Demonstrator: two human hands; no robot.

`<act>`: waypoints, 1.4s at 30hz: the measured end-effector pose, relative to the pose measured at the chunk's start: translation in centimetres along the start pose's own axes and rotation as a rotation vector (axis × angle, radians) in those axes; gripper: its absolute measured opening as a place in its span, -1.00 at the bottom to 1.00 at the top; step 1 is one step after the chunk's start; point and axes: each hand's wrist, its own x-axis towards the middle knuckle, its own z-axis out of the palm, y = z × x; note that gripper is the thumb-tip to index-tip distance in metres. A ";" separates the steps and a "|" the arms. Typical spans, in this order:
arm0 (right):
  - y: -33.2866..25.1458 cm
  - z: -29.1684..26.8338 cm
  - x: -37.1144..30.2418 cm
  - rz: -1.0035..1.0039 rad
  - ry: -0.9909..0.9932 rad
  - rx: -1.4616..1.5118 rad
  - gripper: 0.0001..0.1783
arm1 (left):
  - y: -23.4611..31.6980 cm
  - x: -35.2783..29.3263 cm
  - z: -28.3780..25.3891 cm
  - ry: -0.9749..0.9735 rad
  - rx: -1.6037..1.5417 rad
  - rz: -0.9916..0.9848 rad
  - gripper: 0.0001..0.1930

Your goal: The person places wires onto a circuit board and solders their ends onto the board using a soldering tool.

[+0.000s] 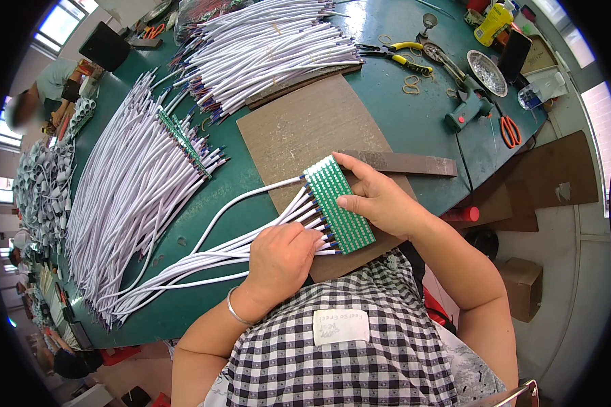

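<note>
Now the right hand (pixel 381 203) holds 1 green panel (pixel 341 224); the left hand (pixel 282 259) (1 bangle (pixel 231 305)) clasps white cables (pixel 231 254).

Set indoors around a green table (pixel 424 129), glossy with light at the far edge, split by a dark seam toward the right. Backed at upper left by a pale wall (pixel 100 26) with a bright window (pixel 60 26). Lined down the left rim with smaller windows (pixel 1 195), bent by the lens. Bounded on the right by another bright window (pixel 604 122). Fitted below with a brown panel (pixel 563 169) and cardboard box (pixel 523 289). Floored in pinkish tone (pixel 144 374) at lower left.
</note>
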 end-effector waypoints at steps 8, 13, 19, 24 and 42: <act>0.4 -0.2 0.0 -0.011 -0.006 -0.009 -0.25 | 0.3 0.0 -0.1 -0.042 0.039 -0.020 -0.92; 0.1 0.0 0.1 -0.021 -0.003 -0.050 -0.24 | 0.5 0.1 0.1 -0.021 0.036 -0.028 -0.92; -0.4 -1.4 -1.7 -0.136 0.159 -0.605 -0.39 | 0.5 0.3 0.1 -0.043 0.059 -0.032 -0.93; 0.3 -7.1 -4.5 -0.446 0.876 -0.263 -0.61 | 0.3 0.2 0.3 -0.051 0.062 -0.021 -0.92; -1.7 -19.7 -0.9 0.049 0.973 0.253 -0.57 | 0.1 -0.1 0.5 -0.055 0.058 -0.024 -0.92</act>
